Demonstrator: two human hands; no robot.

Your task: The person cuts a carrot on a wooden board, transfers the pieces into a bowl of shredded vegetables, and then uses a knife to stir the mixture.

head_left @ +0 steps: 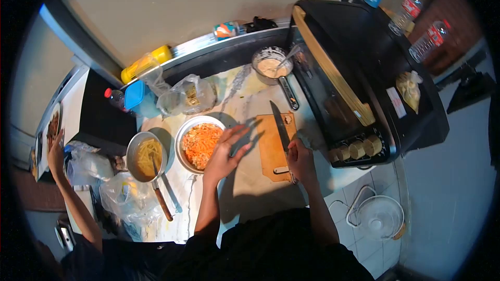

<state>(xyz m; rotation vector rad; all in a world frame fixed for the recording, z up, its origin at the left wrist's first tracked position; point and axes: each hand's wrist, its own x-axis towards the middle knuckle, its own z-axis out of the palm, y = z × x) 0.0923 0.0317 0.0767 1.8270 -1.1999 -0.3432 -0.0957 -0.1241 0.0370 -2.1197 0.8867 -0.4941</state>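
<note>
My right hand [301,162] is wrapped round a kitchen knife [280,126], its dark blade pointing away from me over the right side of the wooden cutting board [267,148]. A small scrap [287,119] lies near the board's far right corner. Between the board and a white bowl [179,152], my left hand [225,157] hovers with its fingers apart and nothing in them. Orange and pale shreds [200,144], like grated carrot, fill that bowl. Farther left stands a saucepan [130,159] with yellow strips in liquid [149,155] and a utensil in it.
A black toaster oven [359,57] with bottles on top borders the right. Behind the board sits a pan of pale batter [271,66] with a spoon. Plastic bags [190,95] and a blue container [139,98] stand at the back. Another person's hand [55,157] reaches in at far left.
</note>
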